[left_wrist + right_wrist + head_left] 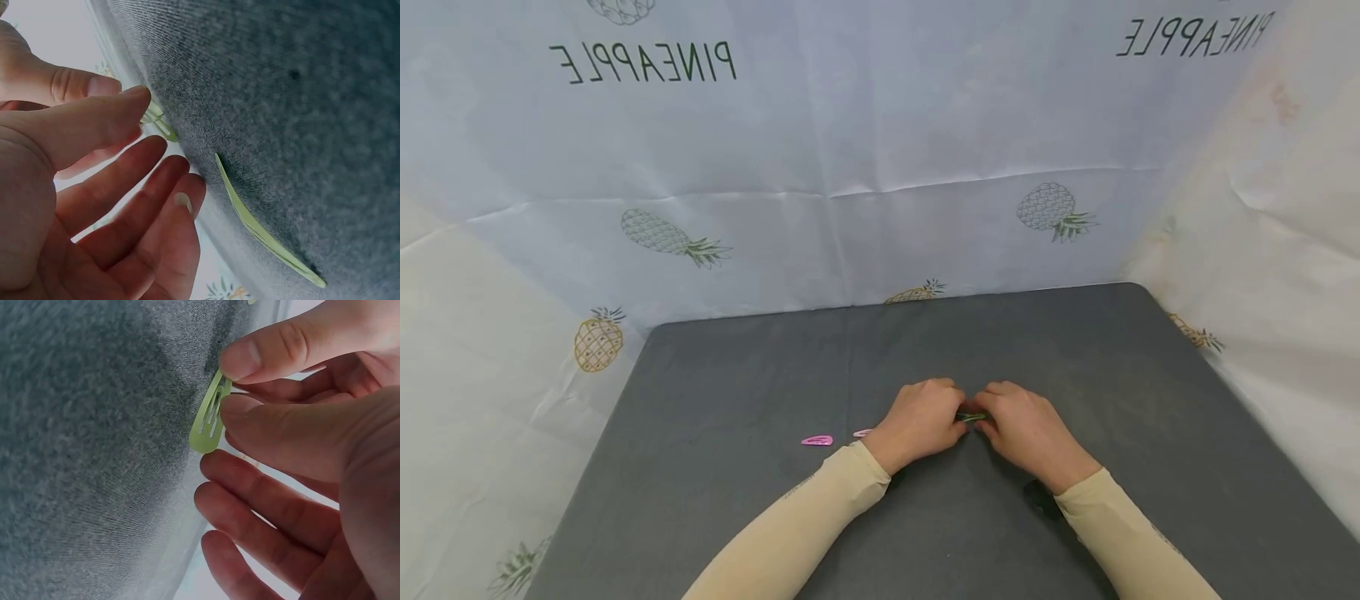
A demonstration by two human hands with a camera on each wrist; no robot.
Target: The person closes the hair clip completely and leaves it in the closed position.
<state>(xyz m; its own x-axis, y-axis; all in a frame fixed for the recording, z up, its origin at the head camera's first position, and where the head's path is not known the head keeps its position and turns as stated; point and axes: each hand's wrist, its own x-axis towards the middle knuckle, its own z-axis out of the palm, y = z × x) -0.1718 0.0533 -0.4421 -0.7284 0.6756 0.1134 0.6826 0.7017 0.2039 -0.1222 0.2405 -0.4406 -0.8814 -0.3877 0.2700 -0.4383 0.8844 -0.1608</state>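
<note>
A light green snap hair clip [973, 416] is between my two hands, just over the grey table. In the right wrist view the hair clip [204, 439] shows its slotted face. My left hand [927, 421] pinches one end of it between thumb and forefinger. From the other side, my right hand [1026, 429] pinches it near the middle, its remaining fingers spread loosely below. A second green hair clip [259, 231] lies on the cloth near my left fingers. Left of my left wrist lie a bright pink hair clip [817, 440] and a paler pink hair clip [862, 432], partly covered by the wrist.
Dark grey cloth covers the table [737, 375]. White curtains printed with pineapples [850, 125] hang behind it and along both sides. A small dark object [1041, 498] shows beneath my right wrist.
</note>
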